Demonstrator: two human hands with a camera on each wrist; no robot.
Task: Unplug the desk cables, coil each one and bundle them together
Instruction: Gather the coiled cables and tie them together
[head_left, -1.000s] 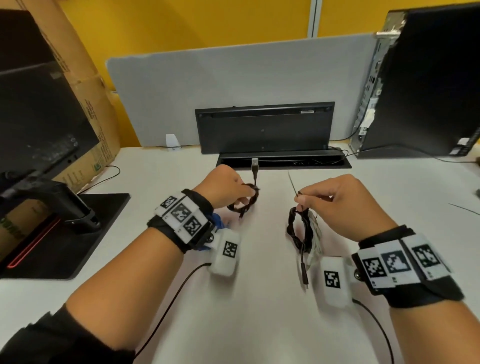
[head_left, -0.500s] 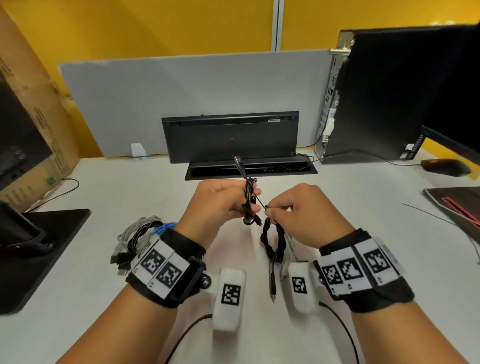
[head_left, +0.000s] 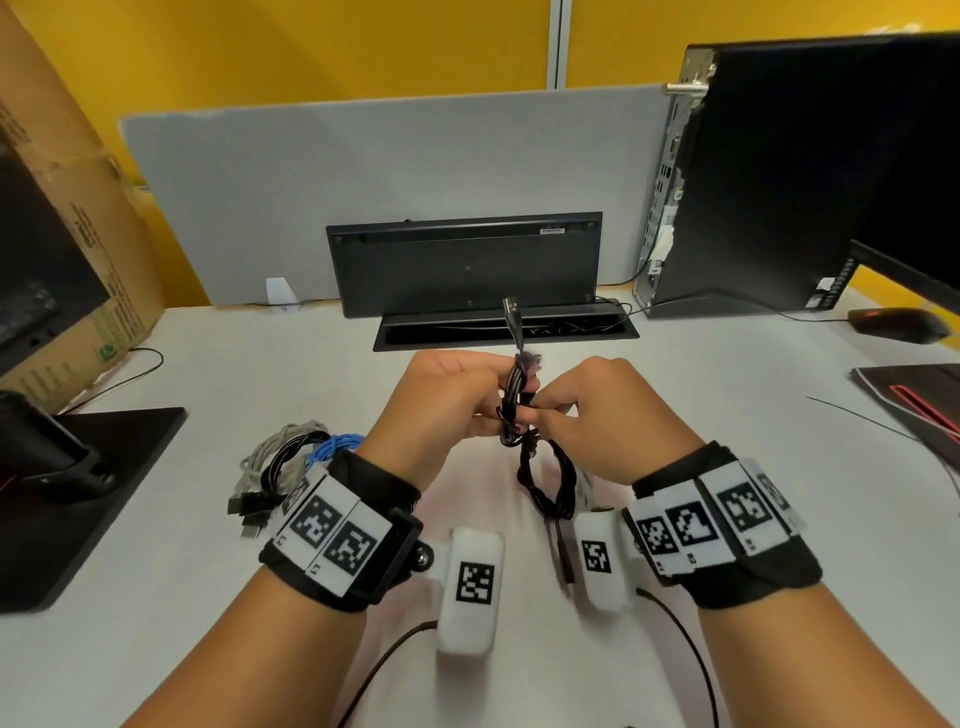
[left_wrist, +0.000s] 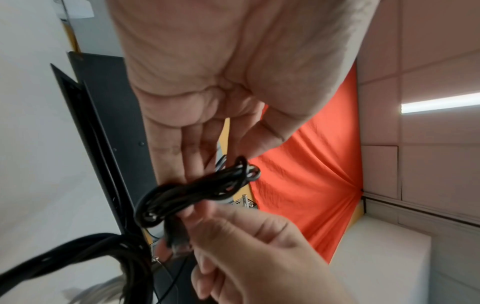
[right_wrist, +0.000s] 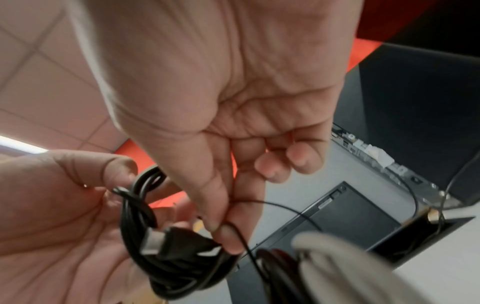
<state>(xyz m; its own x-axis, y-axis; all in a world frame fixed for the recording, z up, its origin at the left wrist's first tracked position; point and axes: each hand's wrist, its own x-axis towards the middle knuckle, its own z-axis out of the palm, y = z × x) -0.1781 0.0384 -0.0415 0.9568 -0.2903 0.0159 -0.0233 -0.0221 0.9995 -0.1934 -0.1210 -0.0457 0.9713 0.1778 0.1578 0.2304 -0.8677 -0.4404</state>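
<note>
At the far left a cardboard box (head_left: 62, 218) is leaning behind a black monitor stand (head_left: 78, 467) on the white desk (head_left: 260, 597). Just right of the stand, a bundle of grey, black and blue cables (head_left: 291, 467) is lying on the desk, partly hidden behind the left wrist band. The left hand (head_left: 441, 405) is hovering above the desk's middle, its fingers (left_wrist: 197, 156) and thumb curling around a small black coiled cable (head_left: 514, 400), which is standing roughly upright with one USB plug (head_left: 511, 306) sticking up towards the open cable tray (head_left: 504, 327). The right hand (head_left: 597, 415) is meeting it from the other side, thumb and forefinger pinching a thin black wire tie (right_wrist: 249, 242) right against the coil. A second black coiled cable (head_left: 550, 483) is hanging below the right hand, with a grey cable (right_wrist: 337, 267) beside it; how they are being held is not showing. Further right, a black computer tower (head_left: 779, 182) is standing beside a mouse (head_left: 904, 325)
</note>
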